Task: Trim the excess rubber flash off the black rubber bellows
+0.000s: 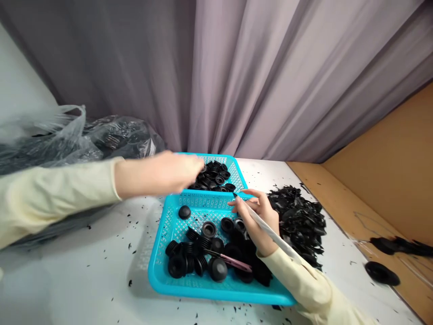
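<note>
My left hand (160, 174) reaches over the rear blue basket (241, 178), which holds many small black ribbed rubber parts (213, 174). It is smeared by motion, and its fingers cannot be made out. Above the right side of the front blue basket (155, 266), my right hand (262, 219) is closed on a slim white pen-shaped tool (270, 232) with a dark tip. Black round rubber parts (189, 253) lie in the front basket, several with ribbed sides. Across them rests a slim tool with a pink handle (237, 262).
A heap of black rubber scraps (301, 221) is piled right of the baskets. Clear plastic bags (115, 133) with black contents stand at the back left. Black crumbs dot the white table (101, 271). A grey curtain (237, 76) hangs behind; a black disc (382, 273) lies at the right.
</note>
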Action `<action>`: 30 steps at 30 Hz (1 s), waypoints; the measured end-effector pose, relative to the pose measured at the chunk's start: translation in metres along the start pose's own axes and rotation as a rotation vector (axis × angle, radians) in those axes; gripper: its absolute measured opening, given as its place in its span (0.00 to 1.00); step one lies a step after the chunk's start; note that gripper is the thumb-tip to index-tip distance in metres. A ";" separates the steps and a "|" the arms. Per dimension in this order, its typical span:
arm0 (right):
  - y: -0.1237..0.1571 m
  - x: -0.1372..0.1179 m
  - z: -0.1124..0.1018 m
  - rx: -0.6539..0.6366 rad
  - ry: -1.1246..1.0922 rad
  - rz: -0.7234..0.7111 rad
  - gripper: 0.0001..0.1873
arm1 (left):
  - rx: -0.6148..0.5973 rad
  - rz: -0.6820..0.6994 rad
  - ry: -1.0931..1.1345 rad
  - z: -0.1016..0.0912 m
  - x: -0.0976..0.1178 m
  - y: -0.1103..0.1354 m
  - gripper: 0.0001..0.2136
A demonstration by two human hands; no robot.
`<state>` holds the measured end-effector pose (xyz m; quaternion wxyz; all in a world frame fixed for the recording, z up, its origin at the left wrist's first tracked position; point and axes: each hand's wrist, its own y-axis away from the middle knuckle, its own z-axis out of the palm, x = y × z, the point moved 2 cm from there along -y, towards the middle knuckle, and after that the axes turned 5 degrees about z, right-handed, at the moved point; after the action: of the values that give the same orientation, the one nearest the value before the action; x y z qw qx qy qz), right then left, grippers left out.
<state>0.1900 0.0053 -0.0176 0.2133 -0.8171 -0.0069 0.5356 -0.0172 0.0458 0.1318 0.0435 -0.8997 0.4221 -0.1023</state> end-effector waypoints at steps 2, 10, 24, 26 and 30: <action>0.001 0.004 0.000 -0.030 0.023 0.018 0.14 | -0.194 0.115 -0.048 0.048 0.005 0.019 0.07; 0.002 0.004 0.000 -0.086 0.039 0.066 0.13 | -0.322 0.165 -0.113 0.121 -0.009 0.034 0.08; 0.041 -0.032 -0.039 -0.133 -0.100 -0.113 0.13 | 0.003 -0.187 0.754 0.089 0.033 0.038 0.10; 0.044 -0.031 -0.034 -0.168 -0.077 -0.157 0.13 | -0.036 -0.221 0.887 0.097 0.037 0.033 0.11; 0.046 -0.033 -0.028 -0.233 -0.040 -0.199 0.05 | -0.120 -0.251 1.066 0.109 0.038 0.023 0.14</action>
<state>0.1905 -0.0540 0.0044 0.1688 -0.8207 -0.1539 0.5236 0.0137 0.0012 0.0271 -0.2400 -0.7677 0.2801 -0.5240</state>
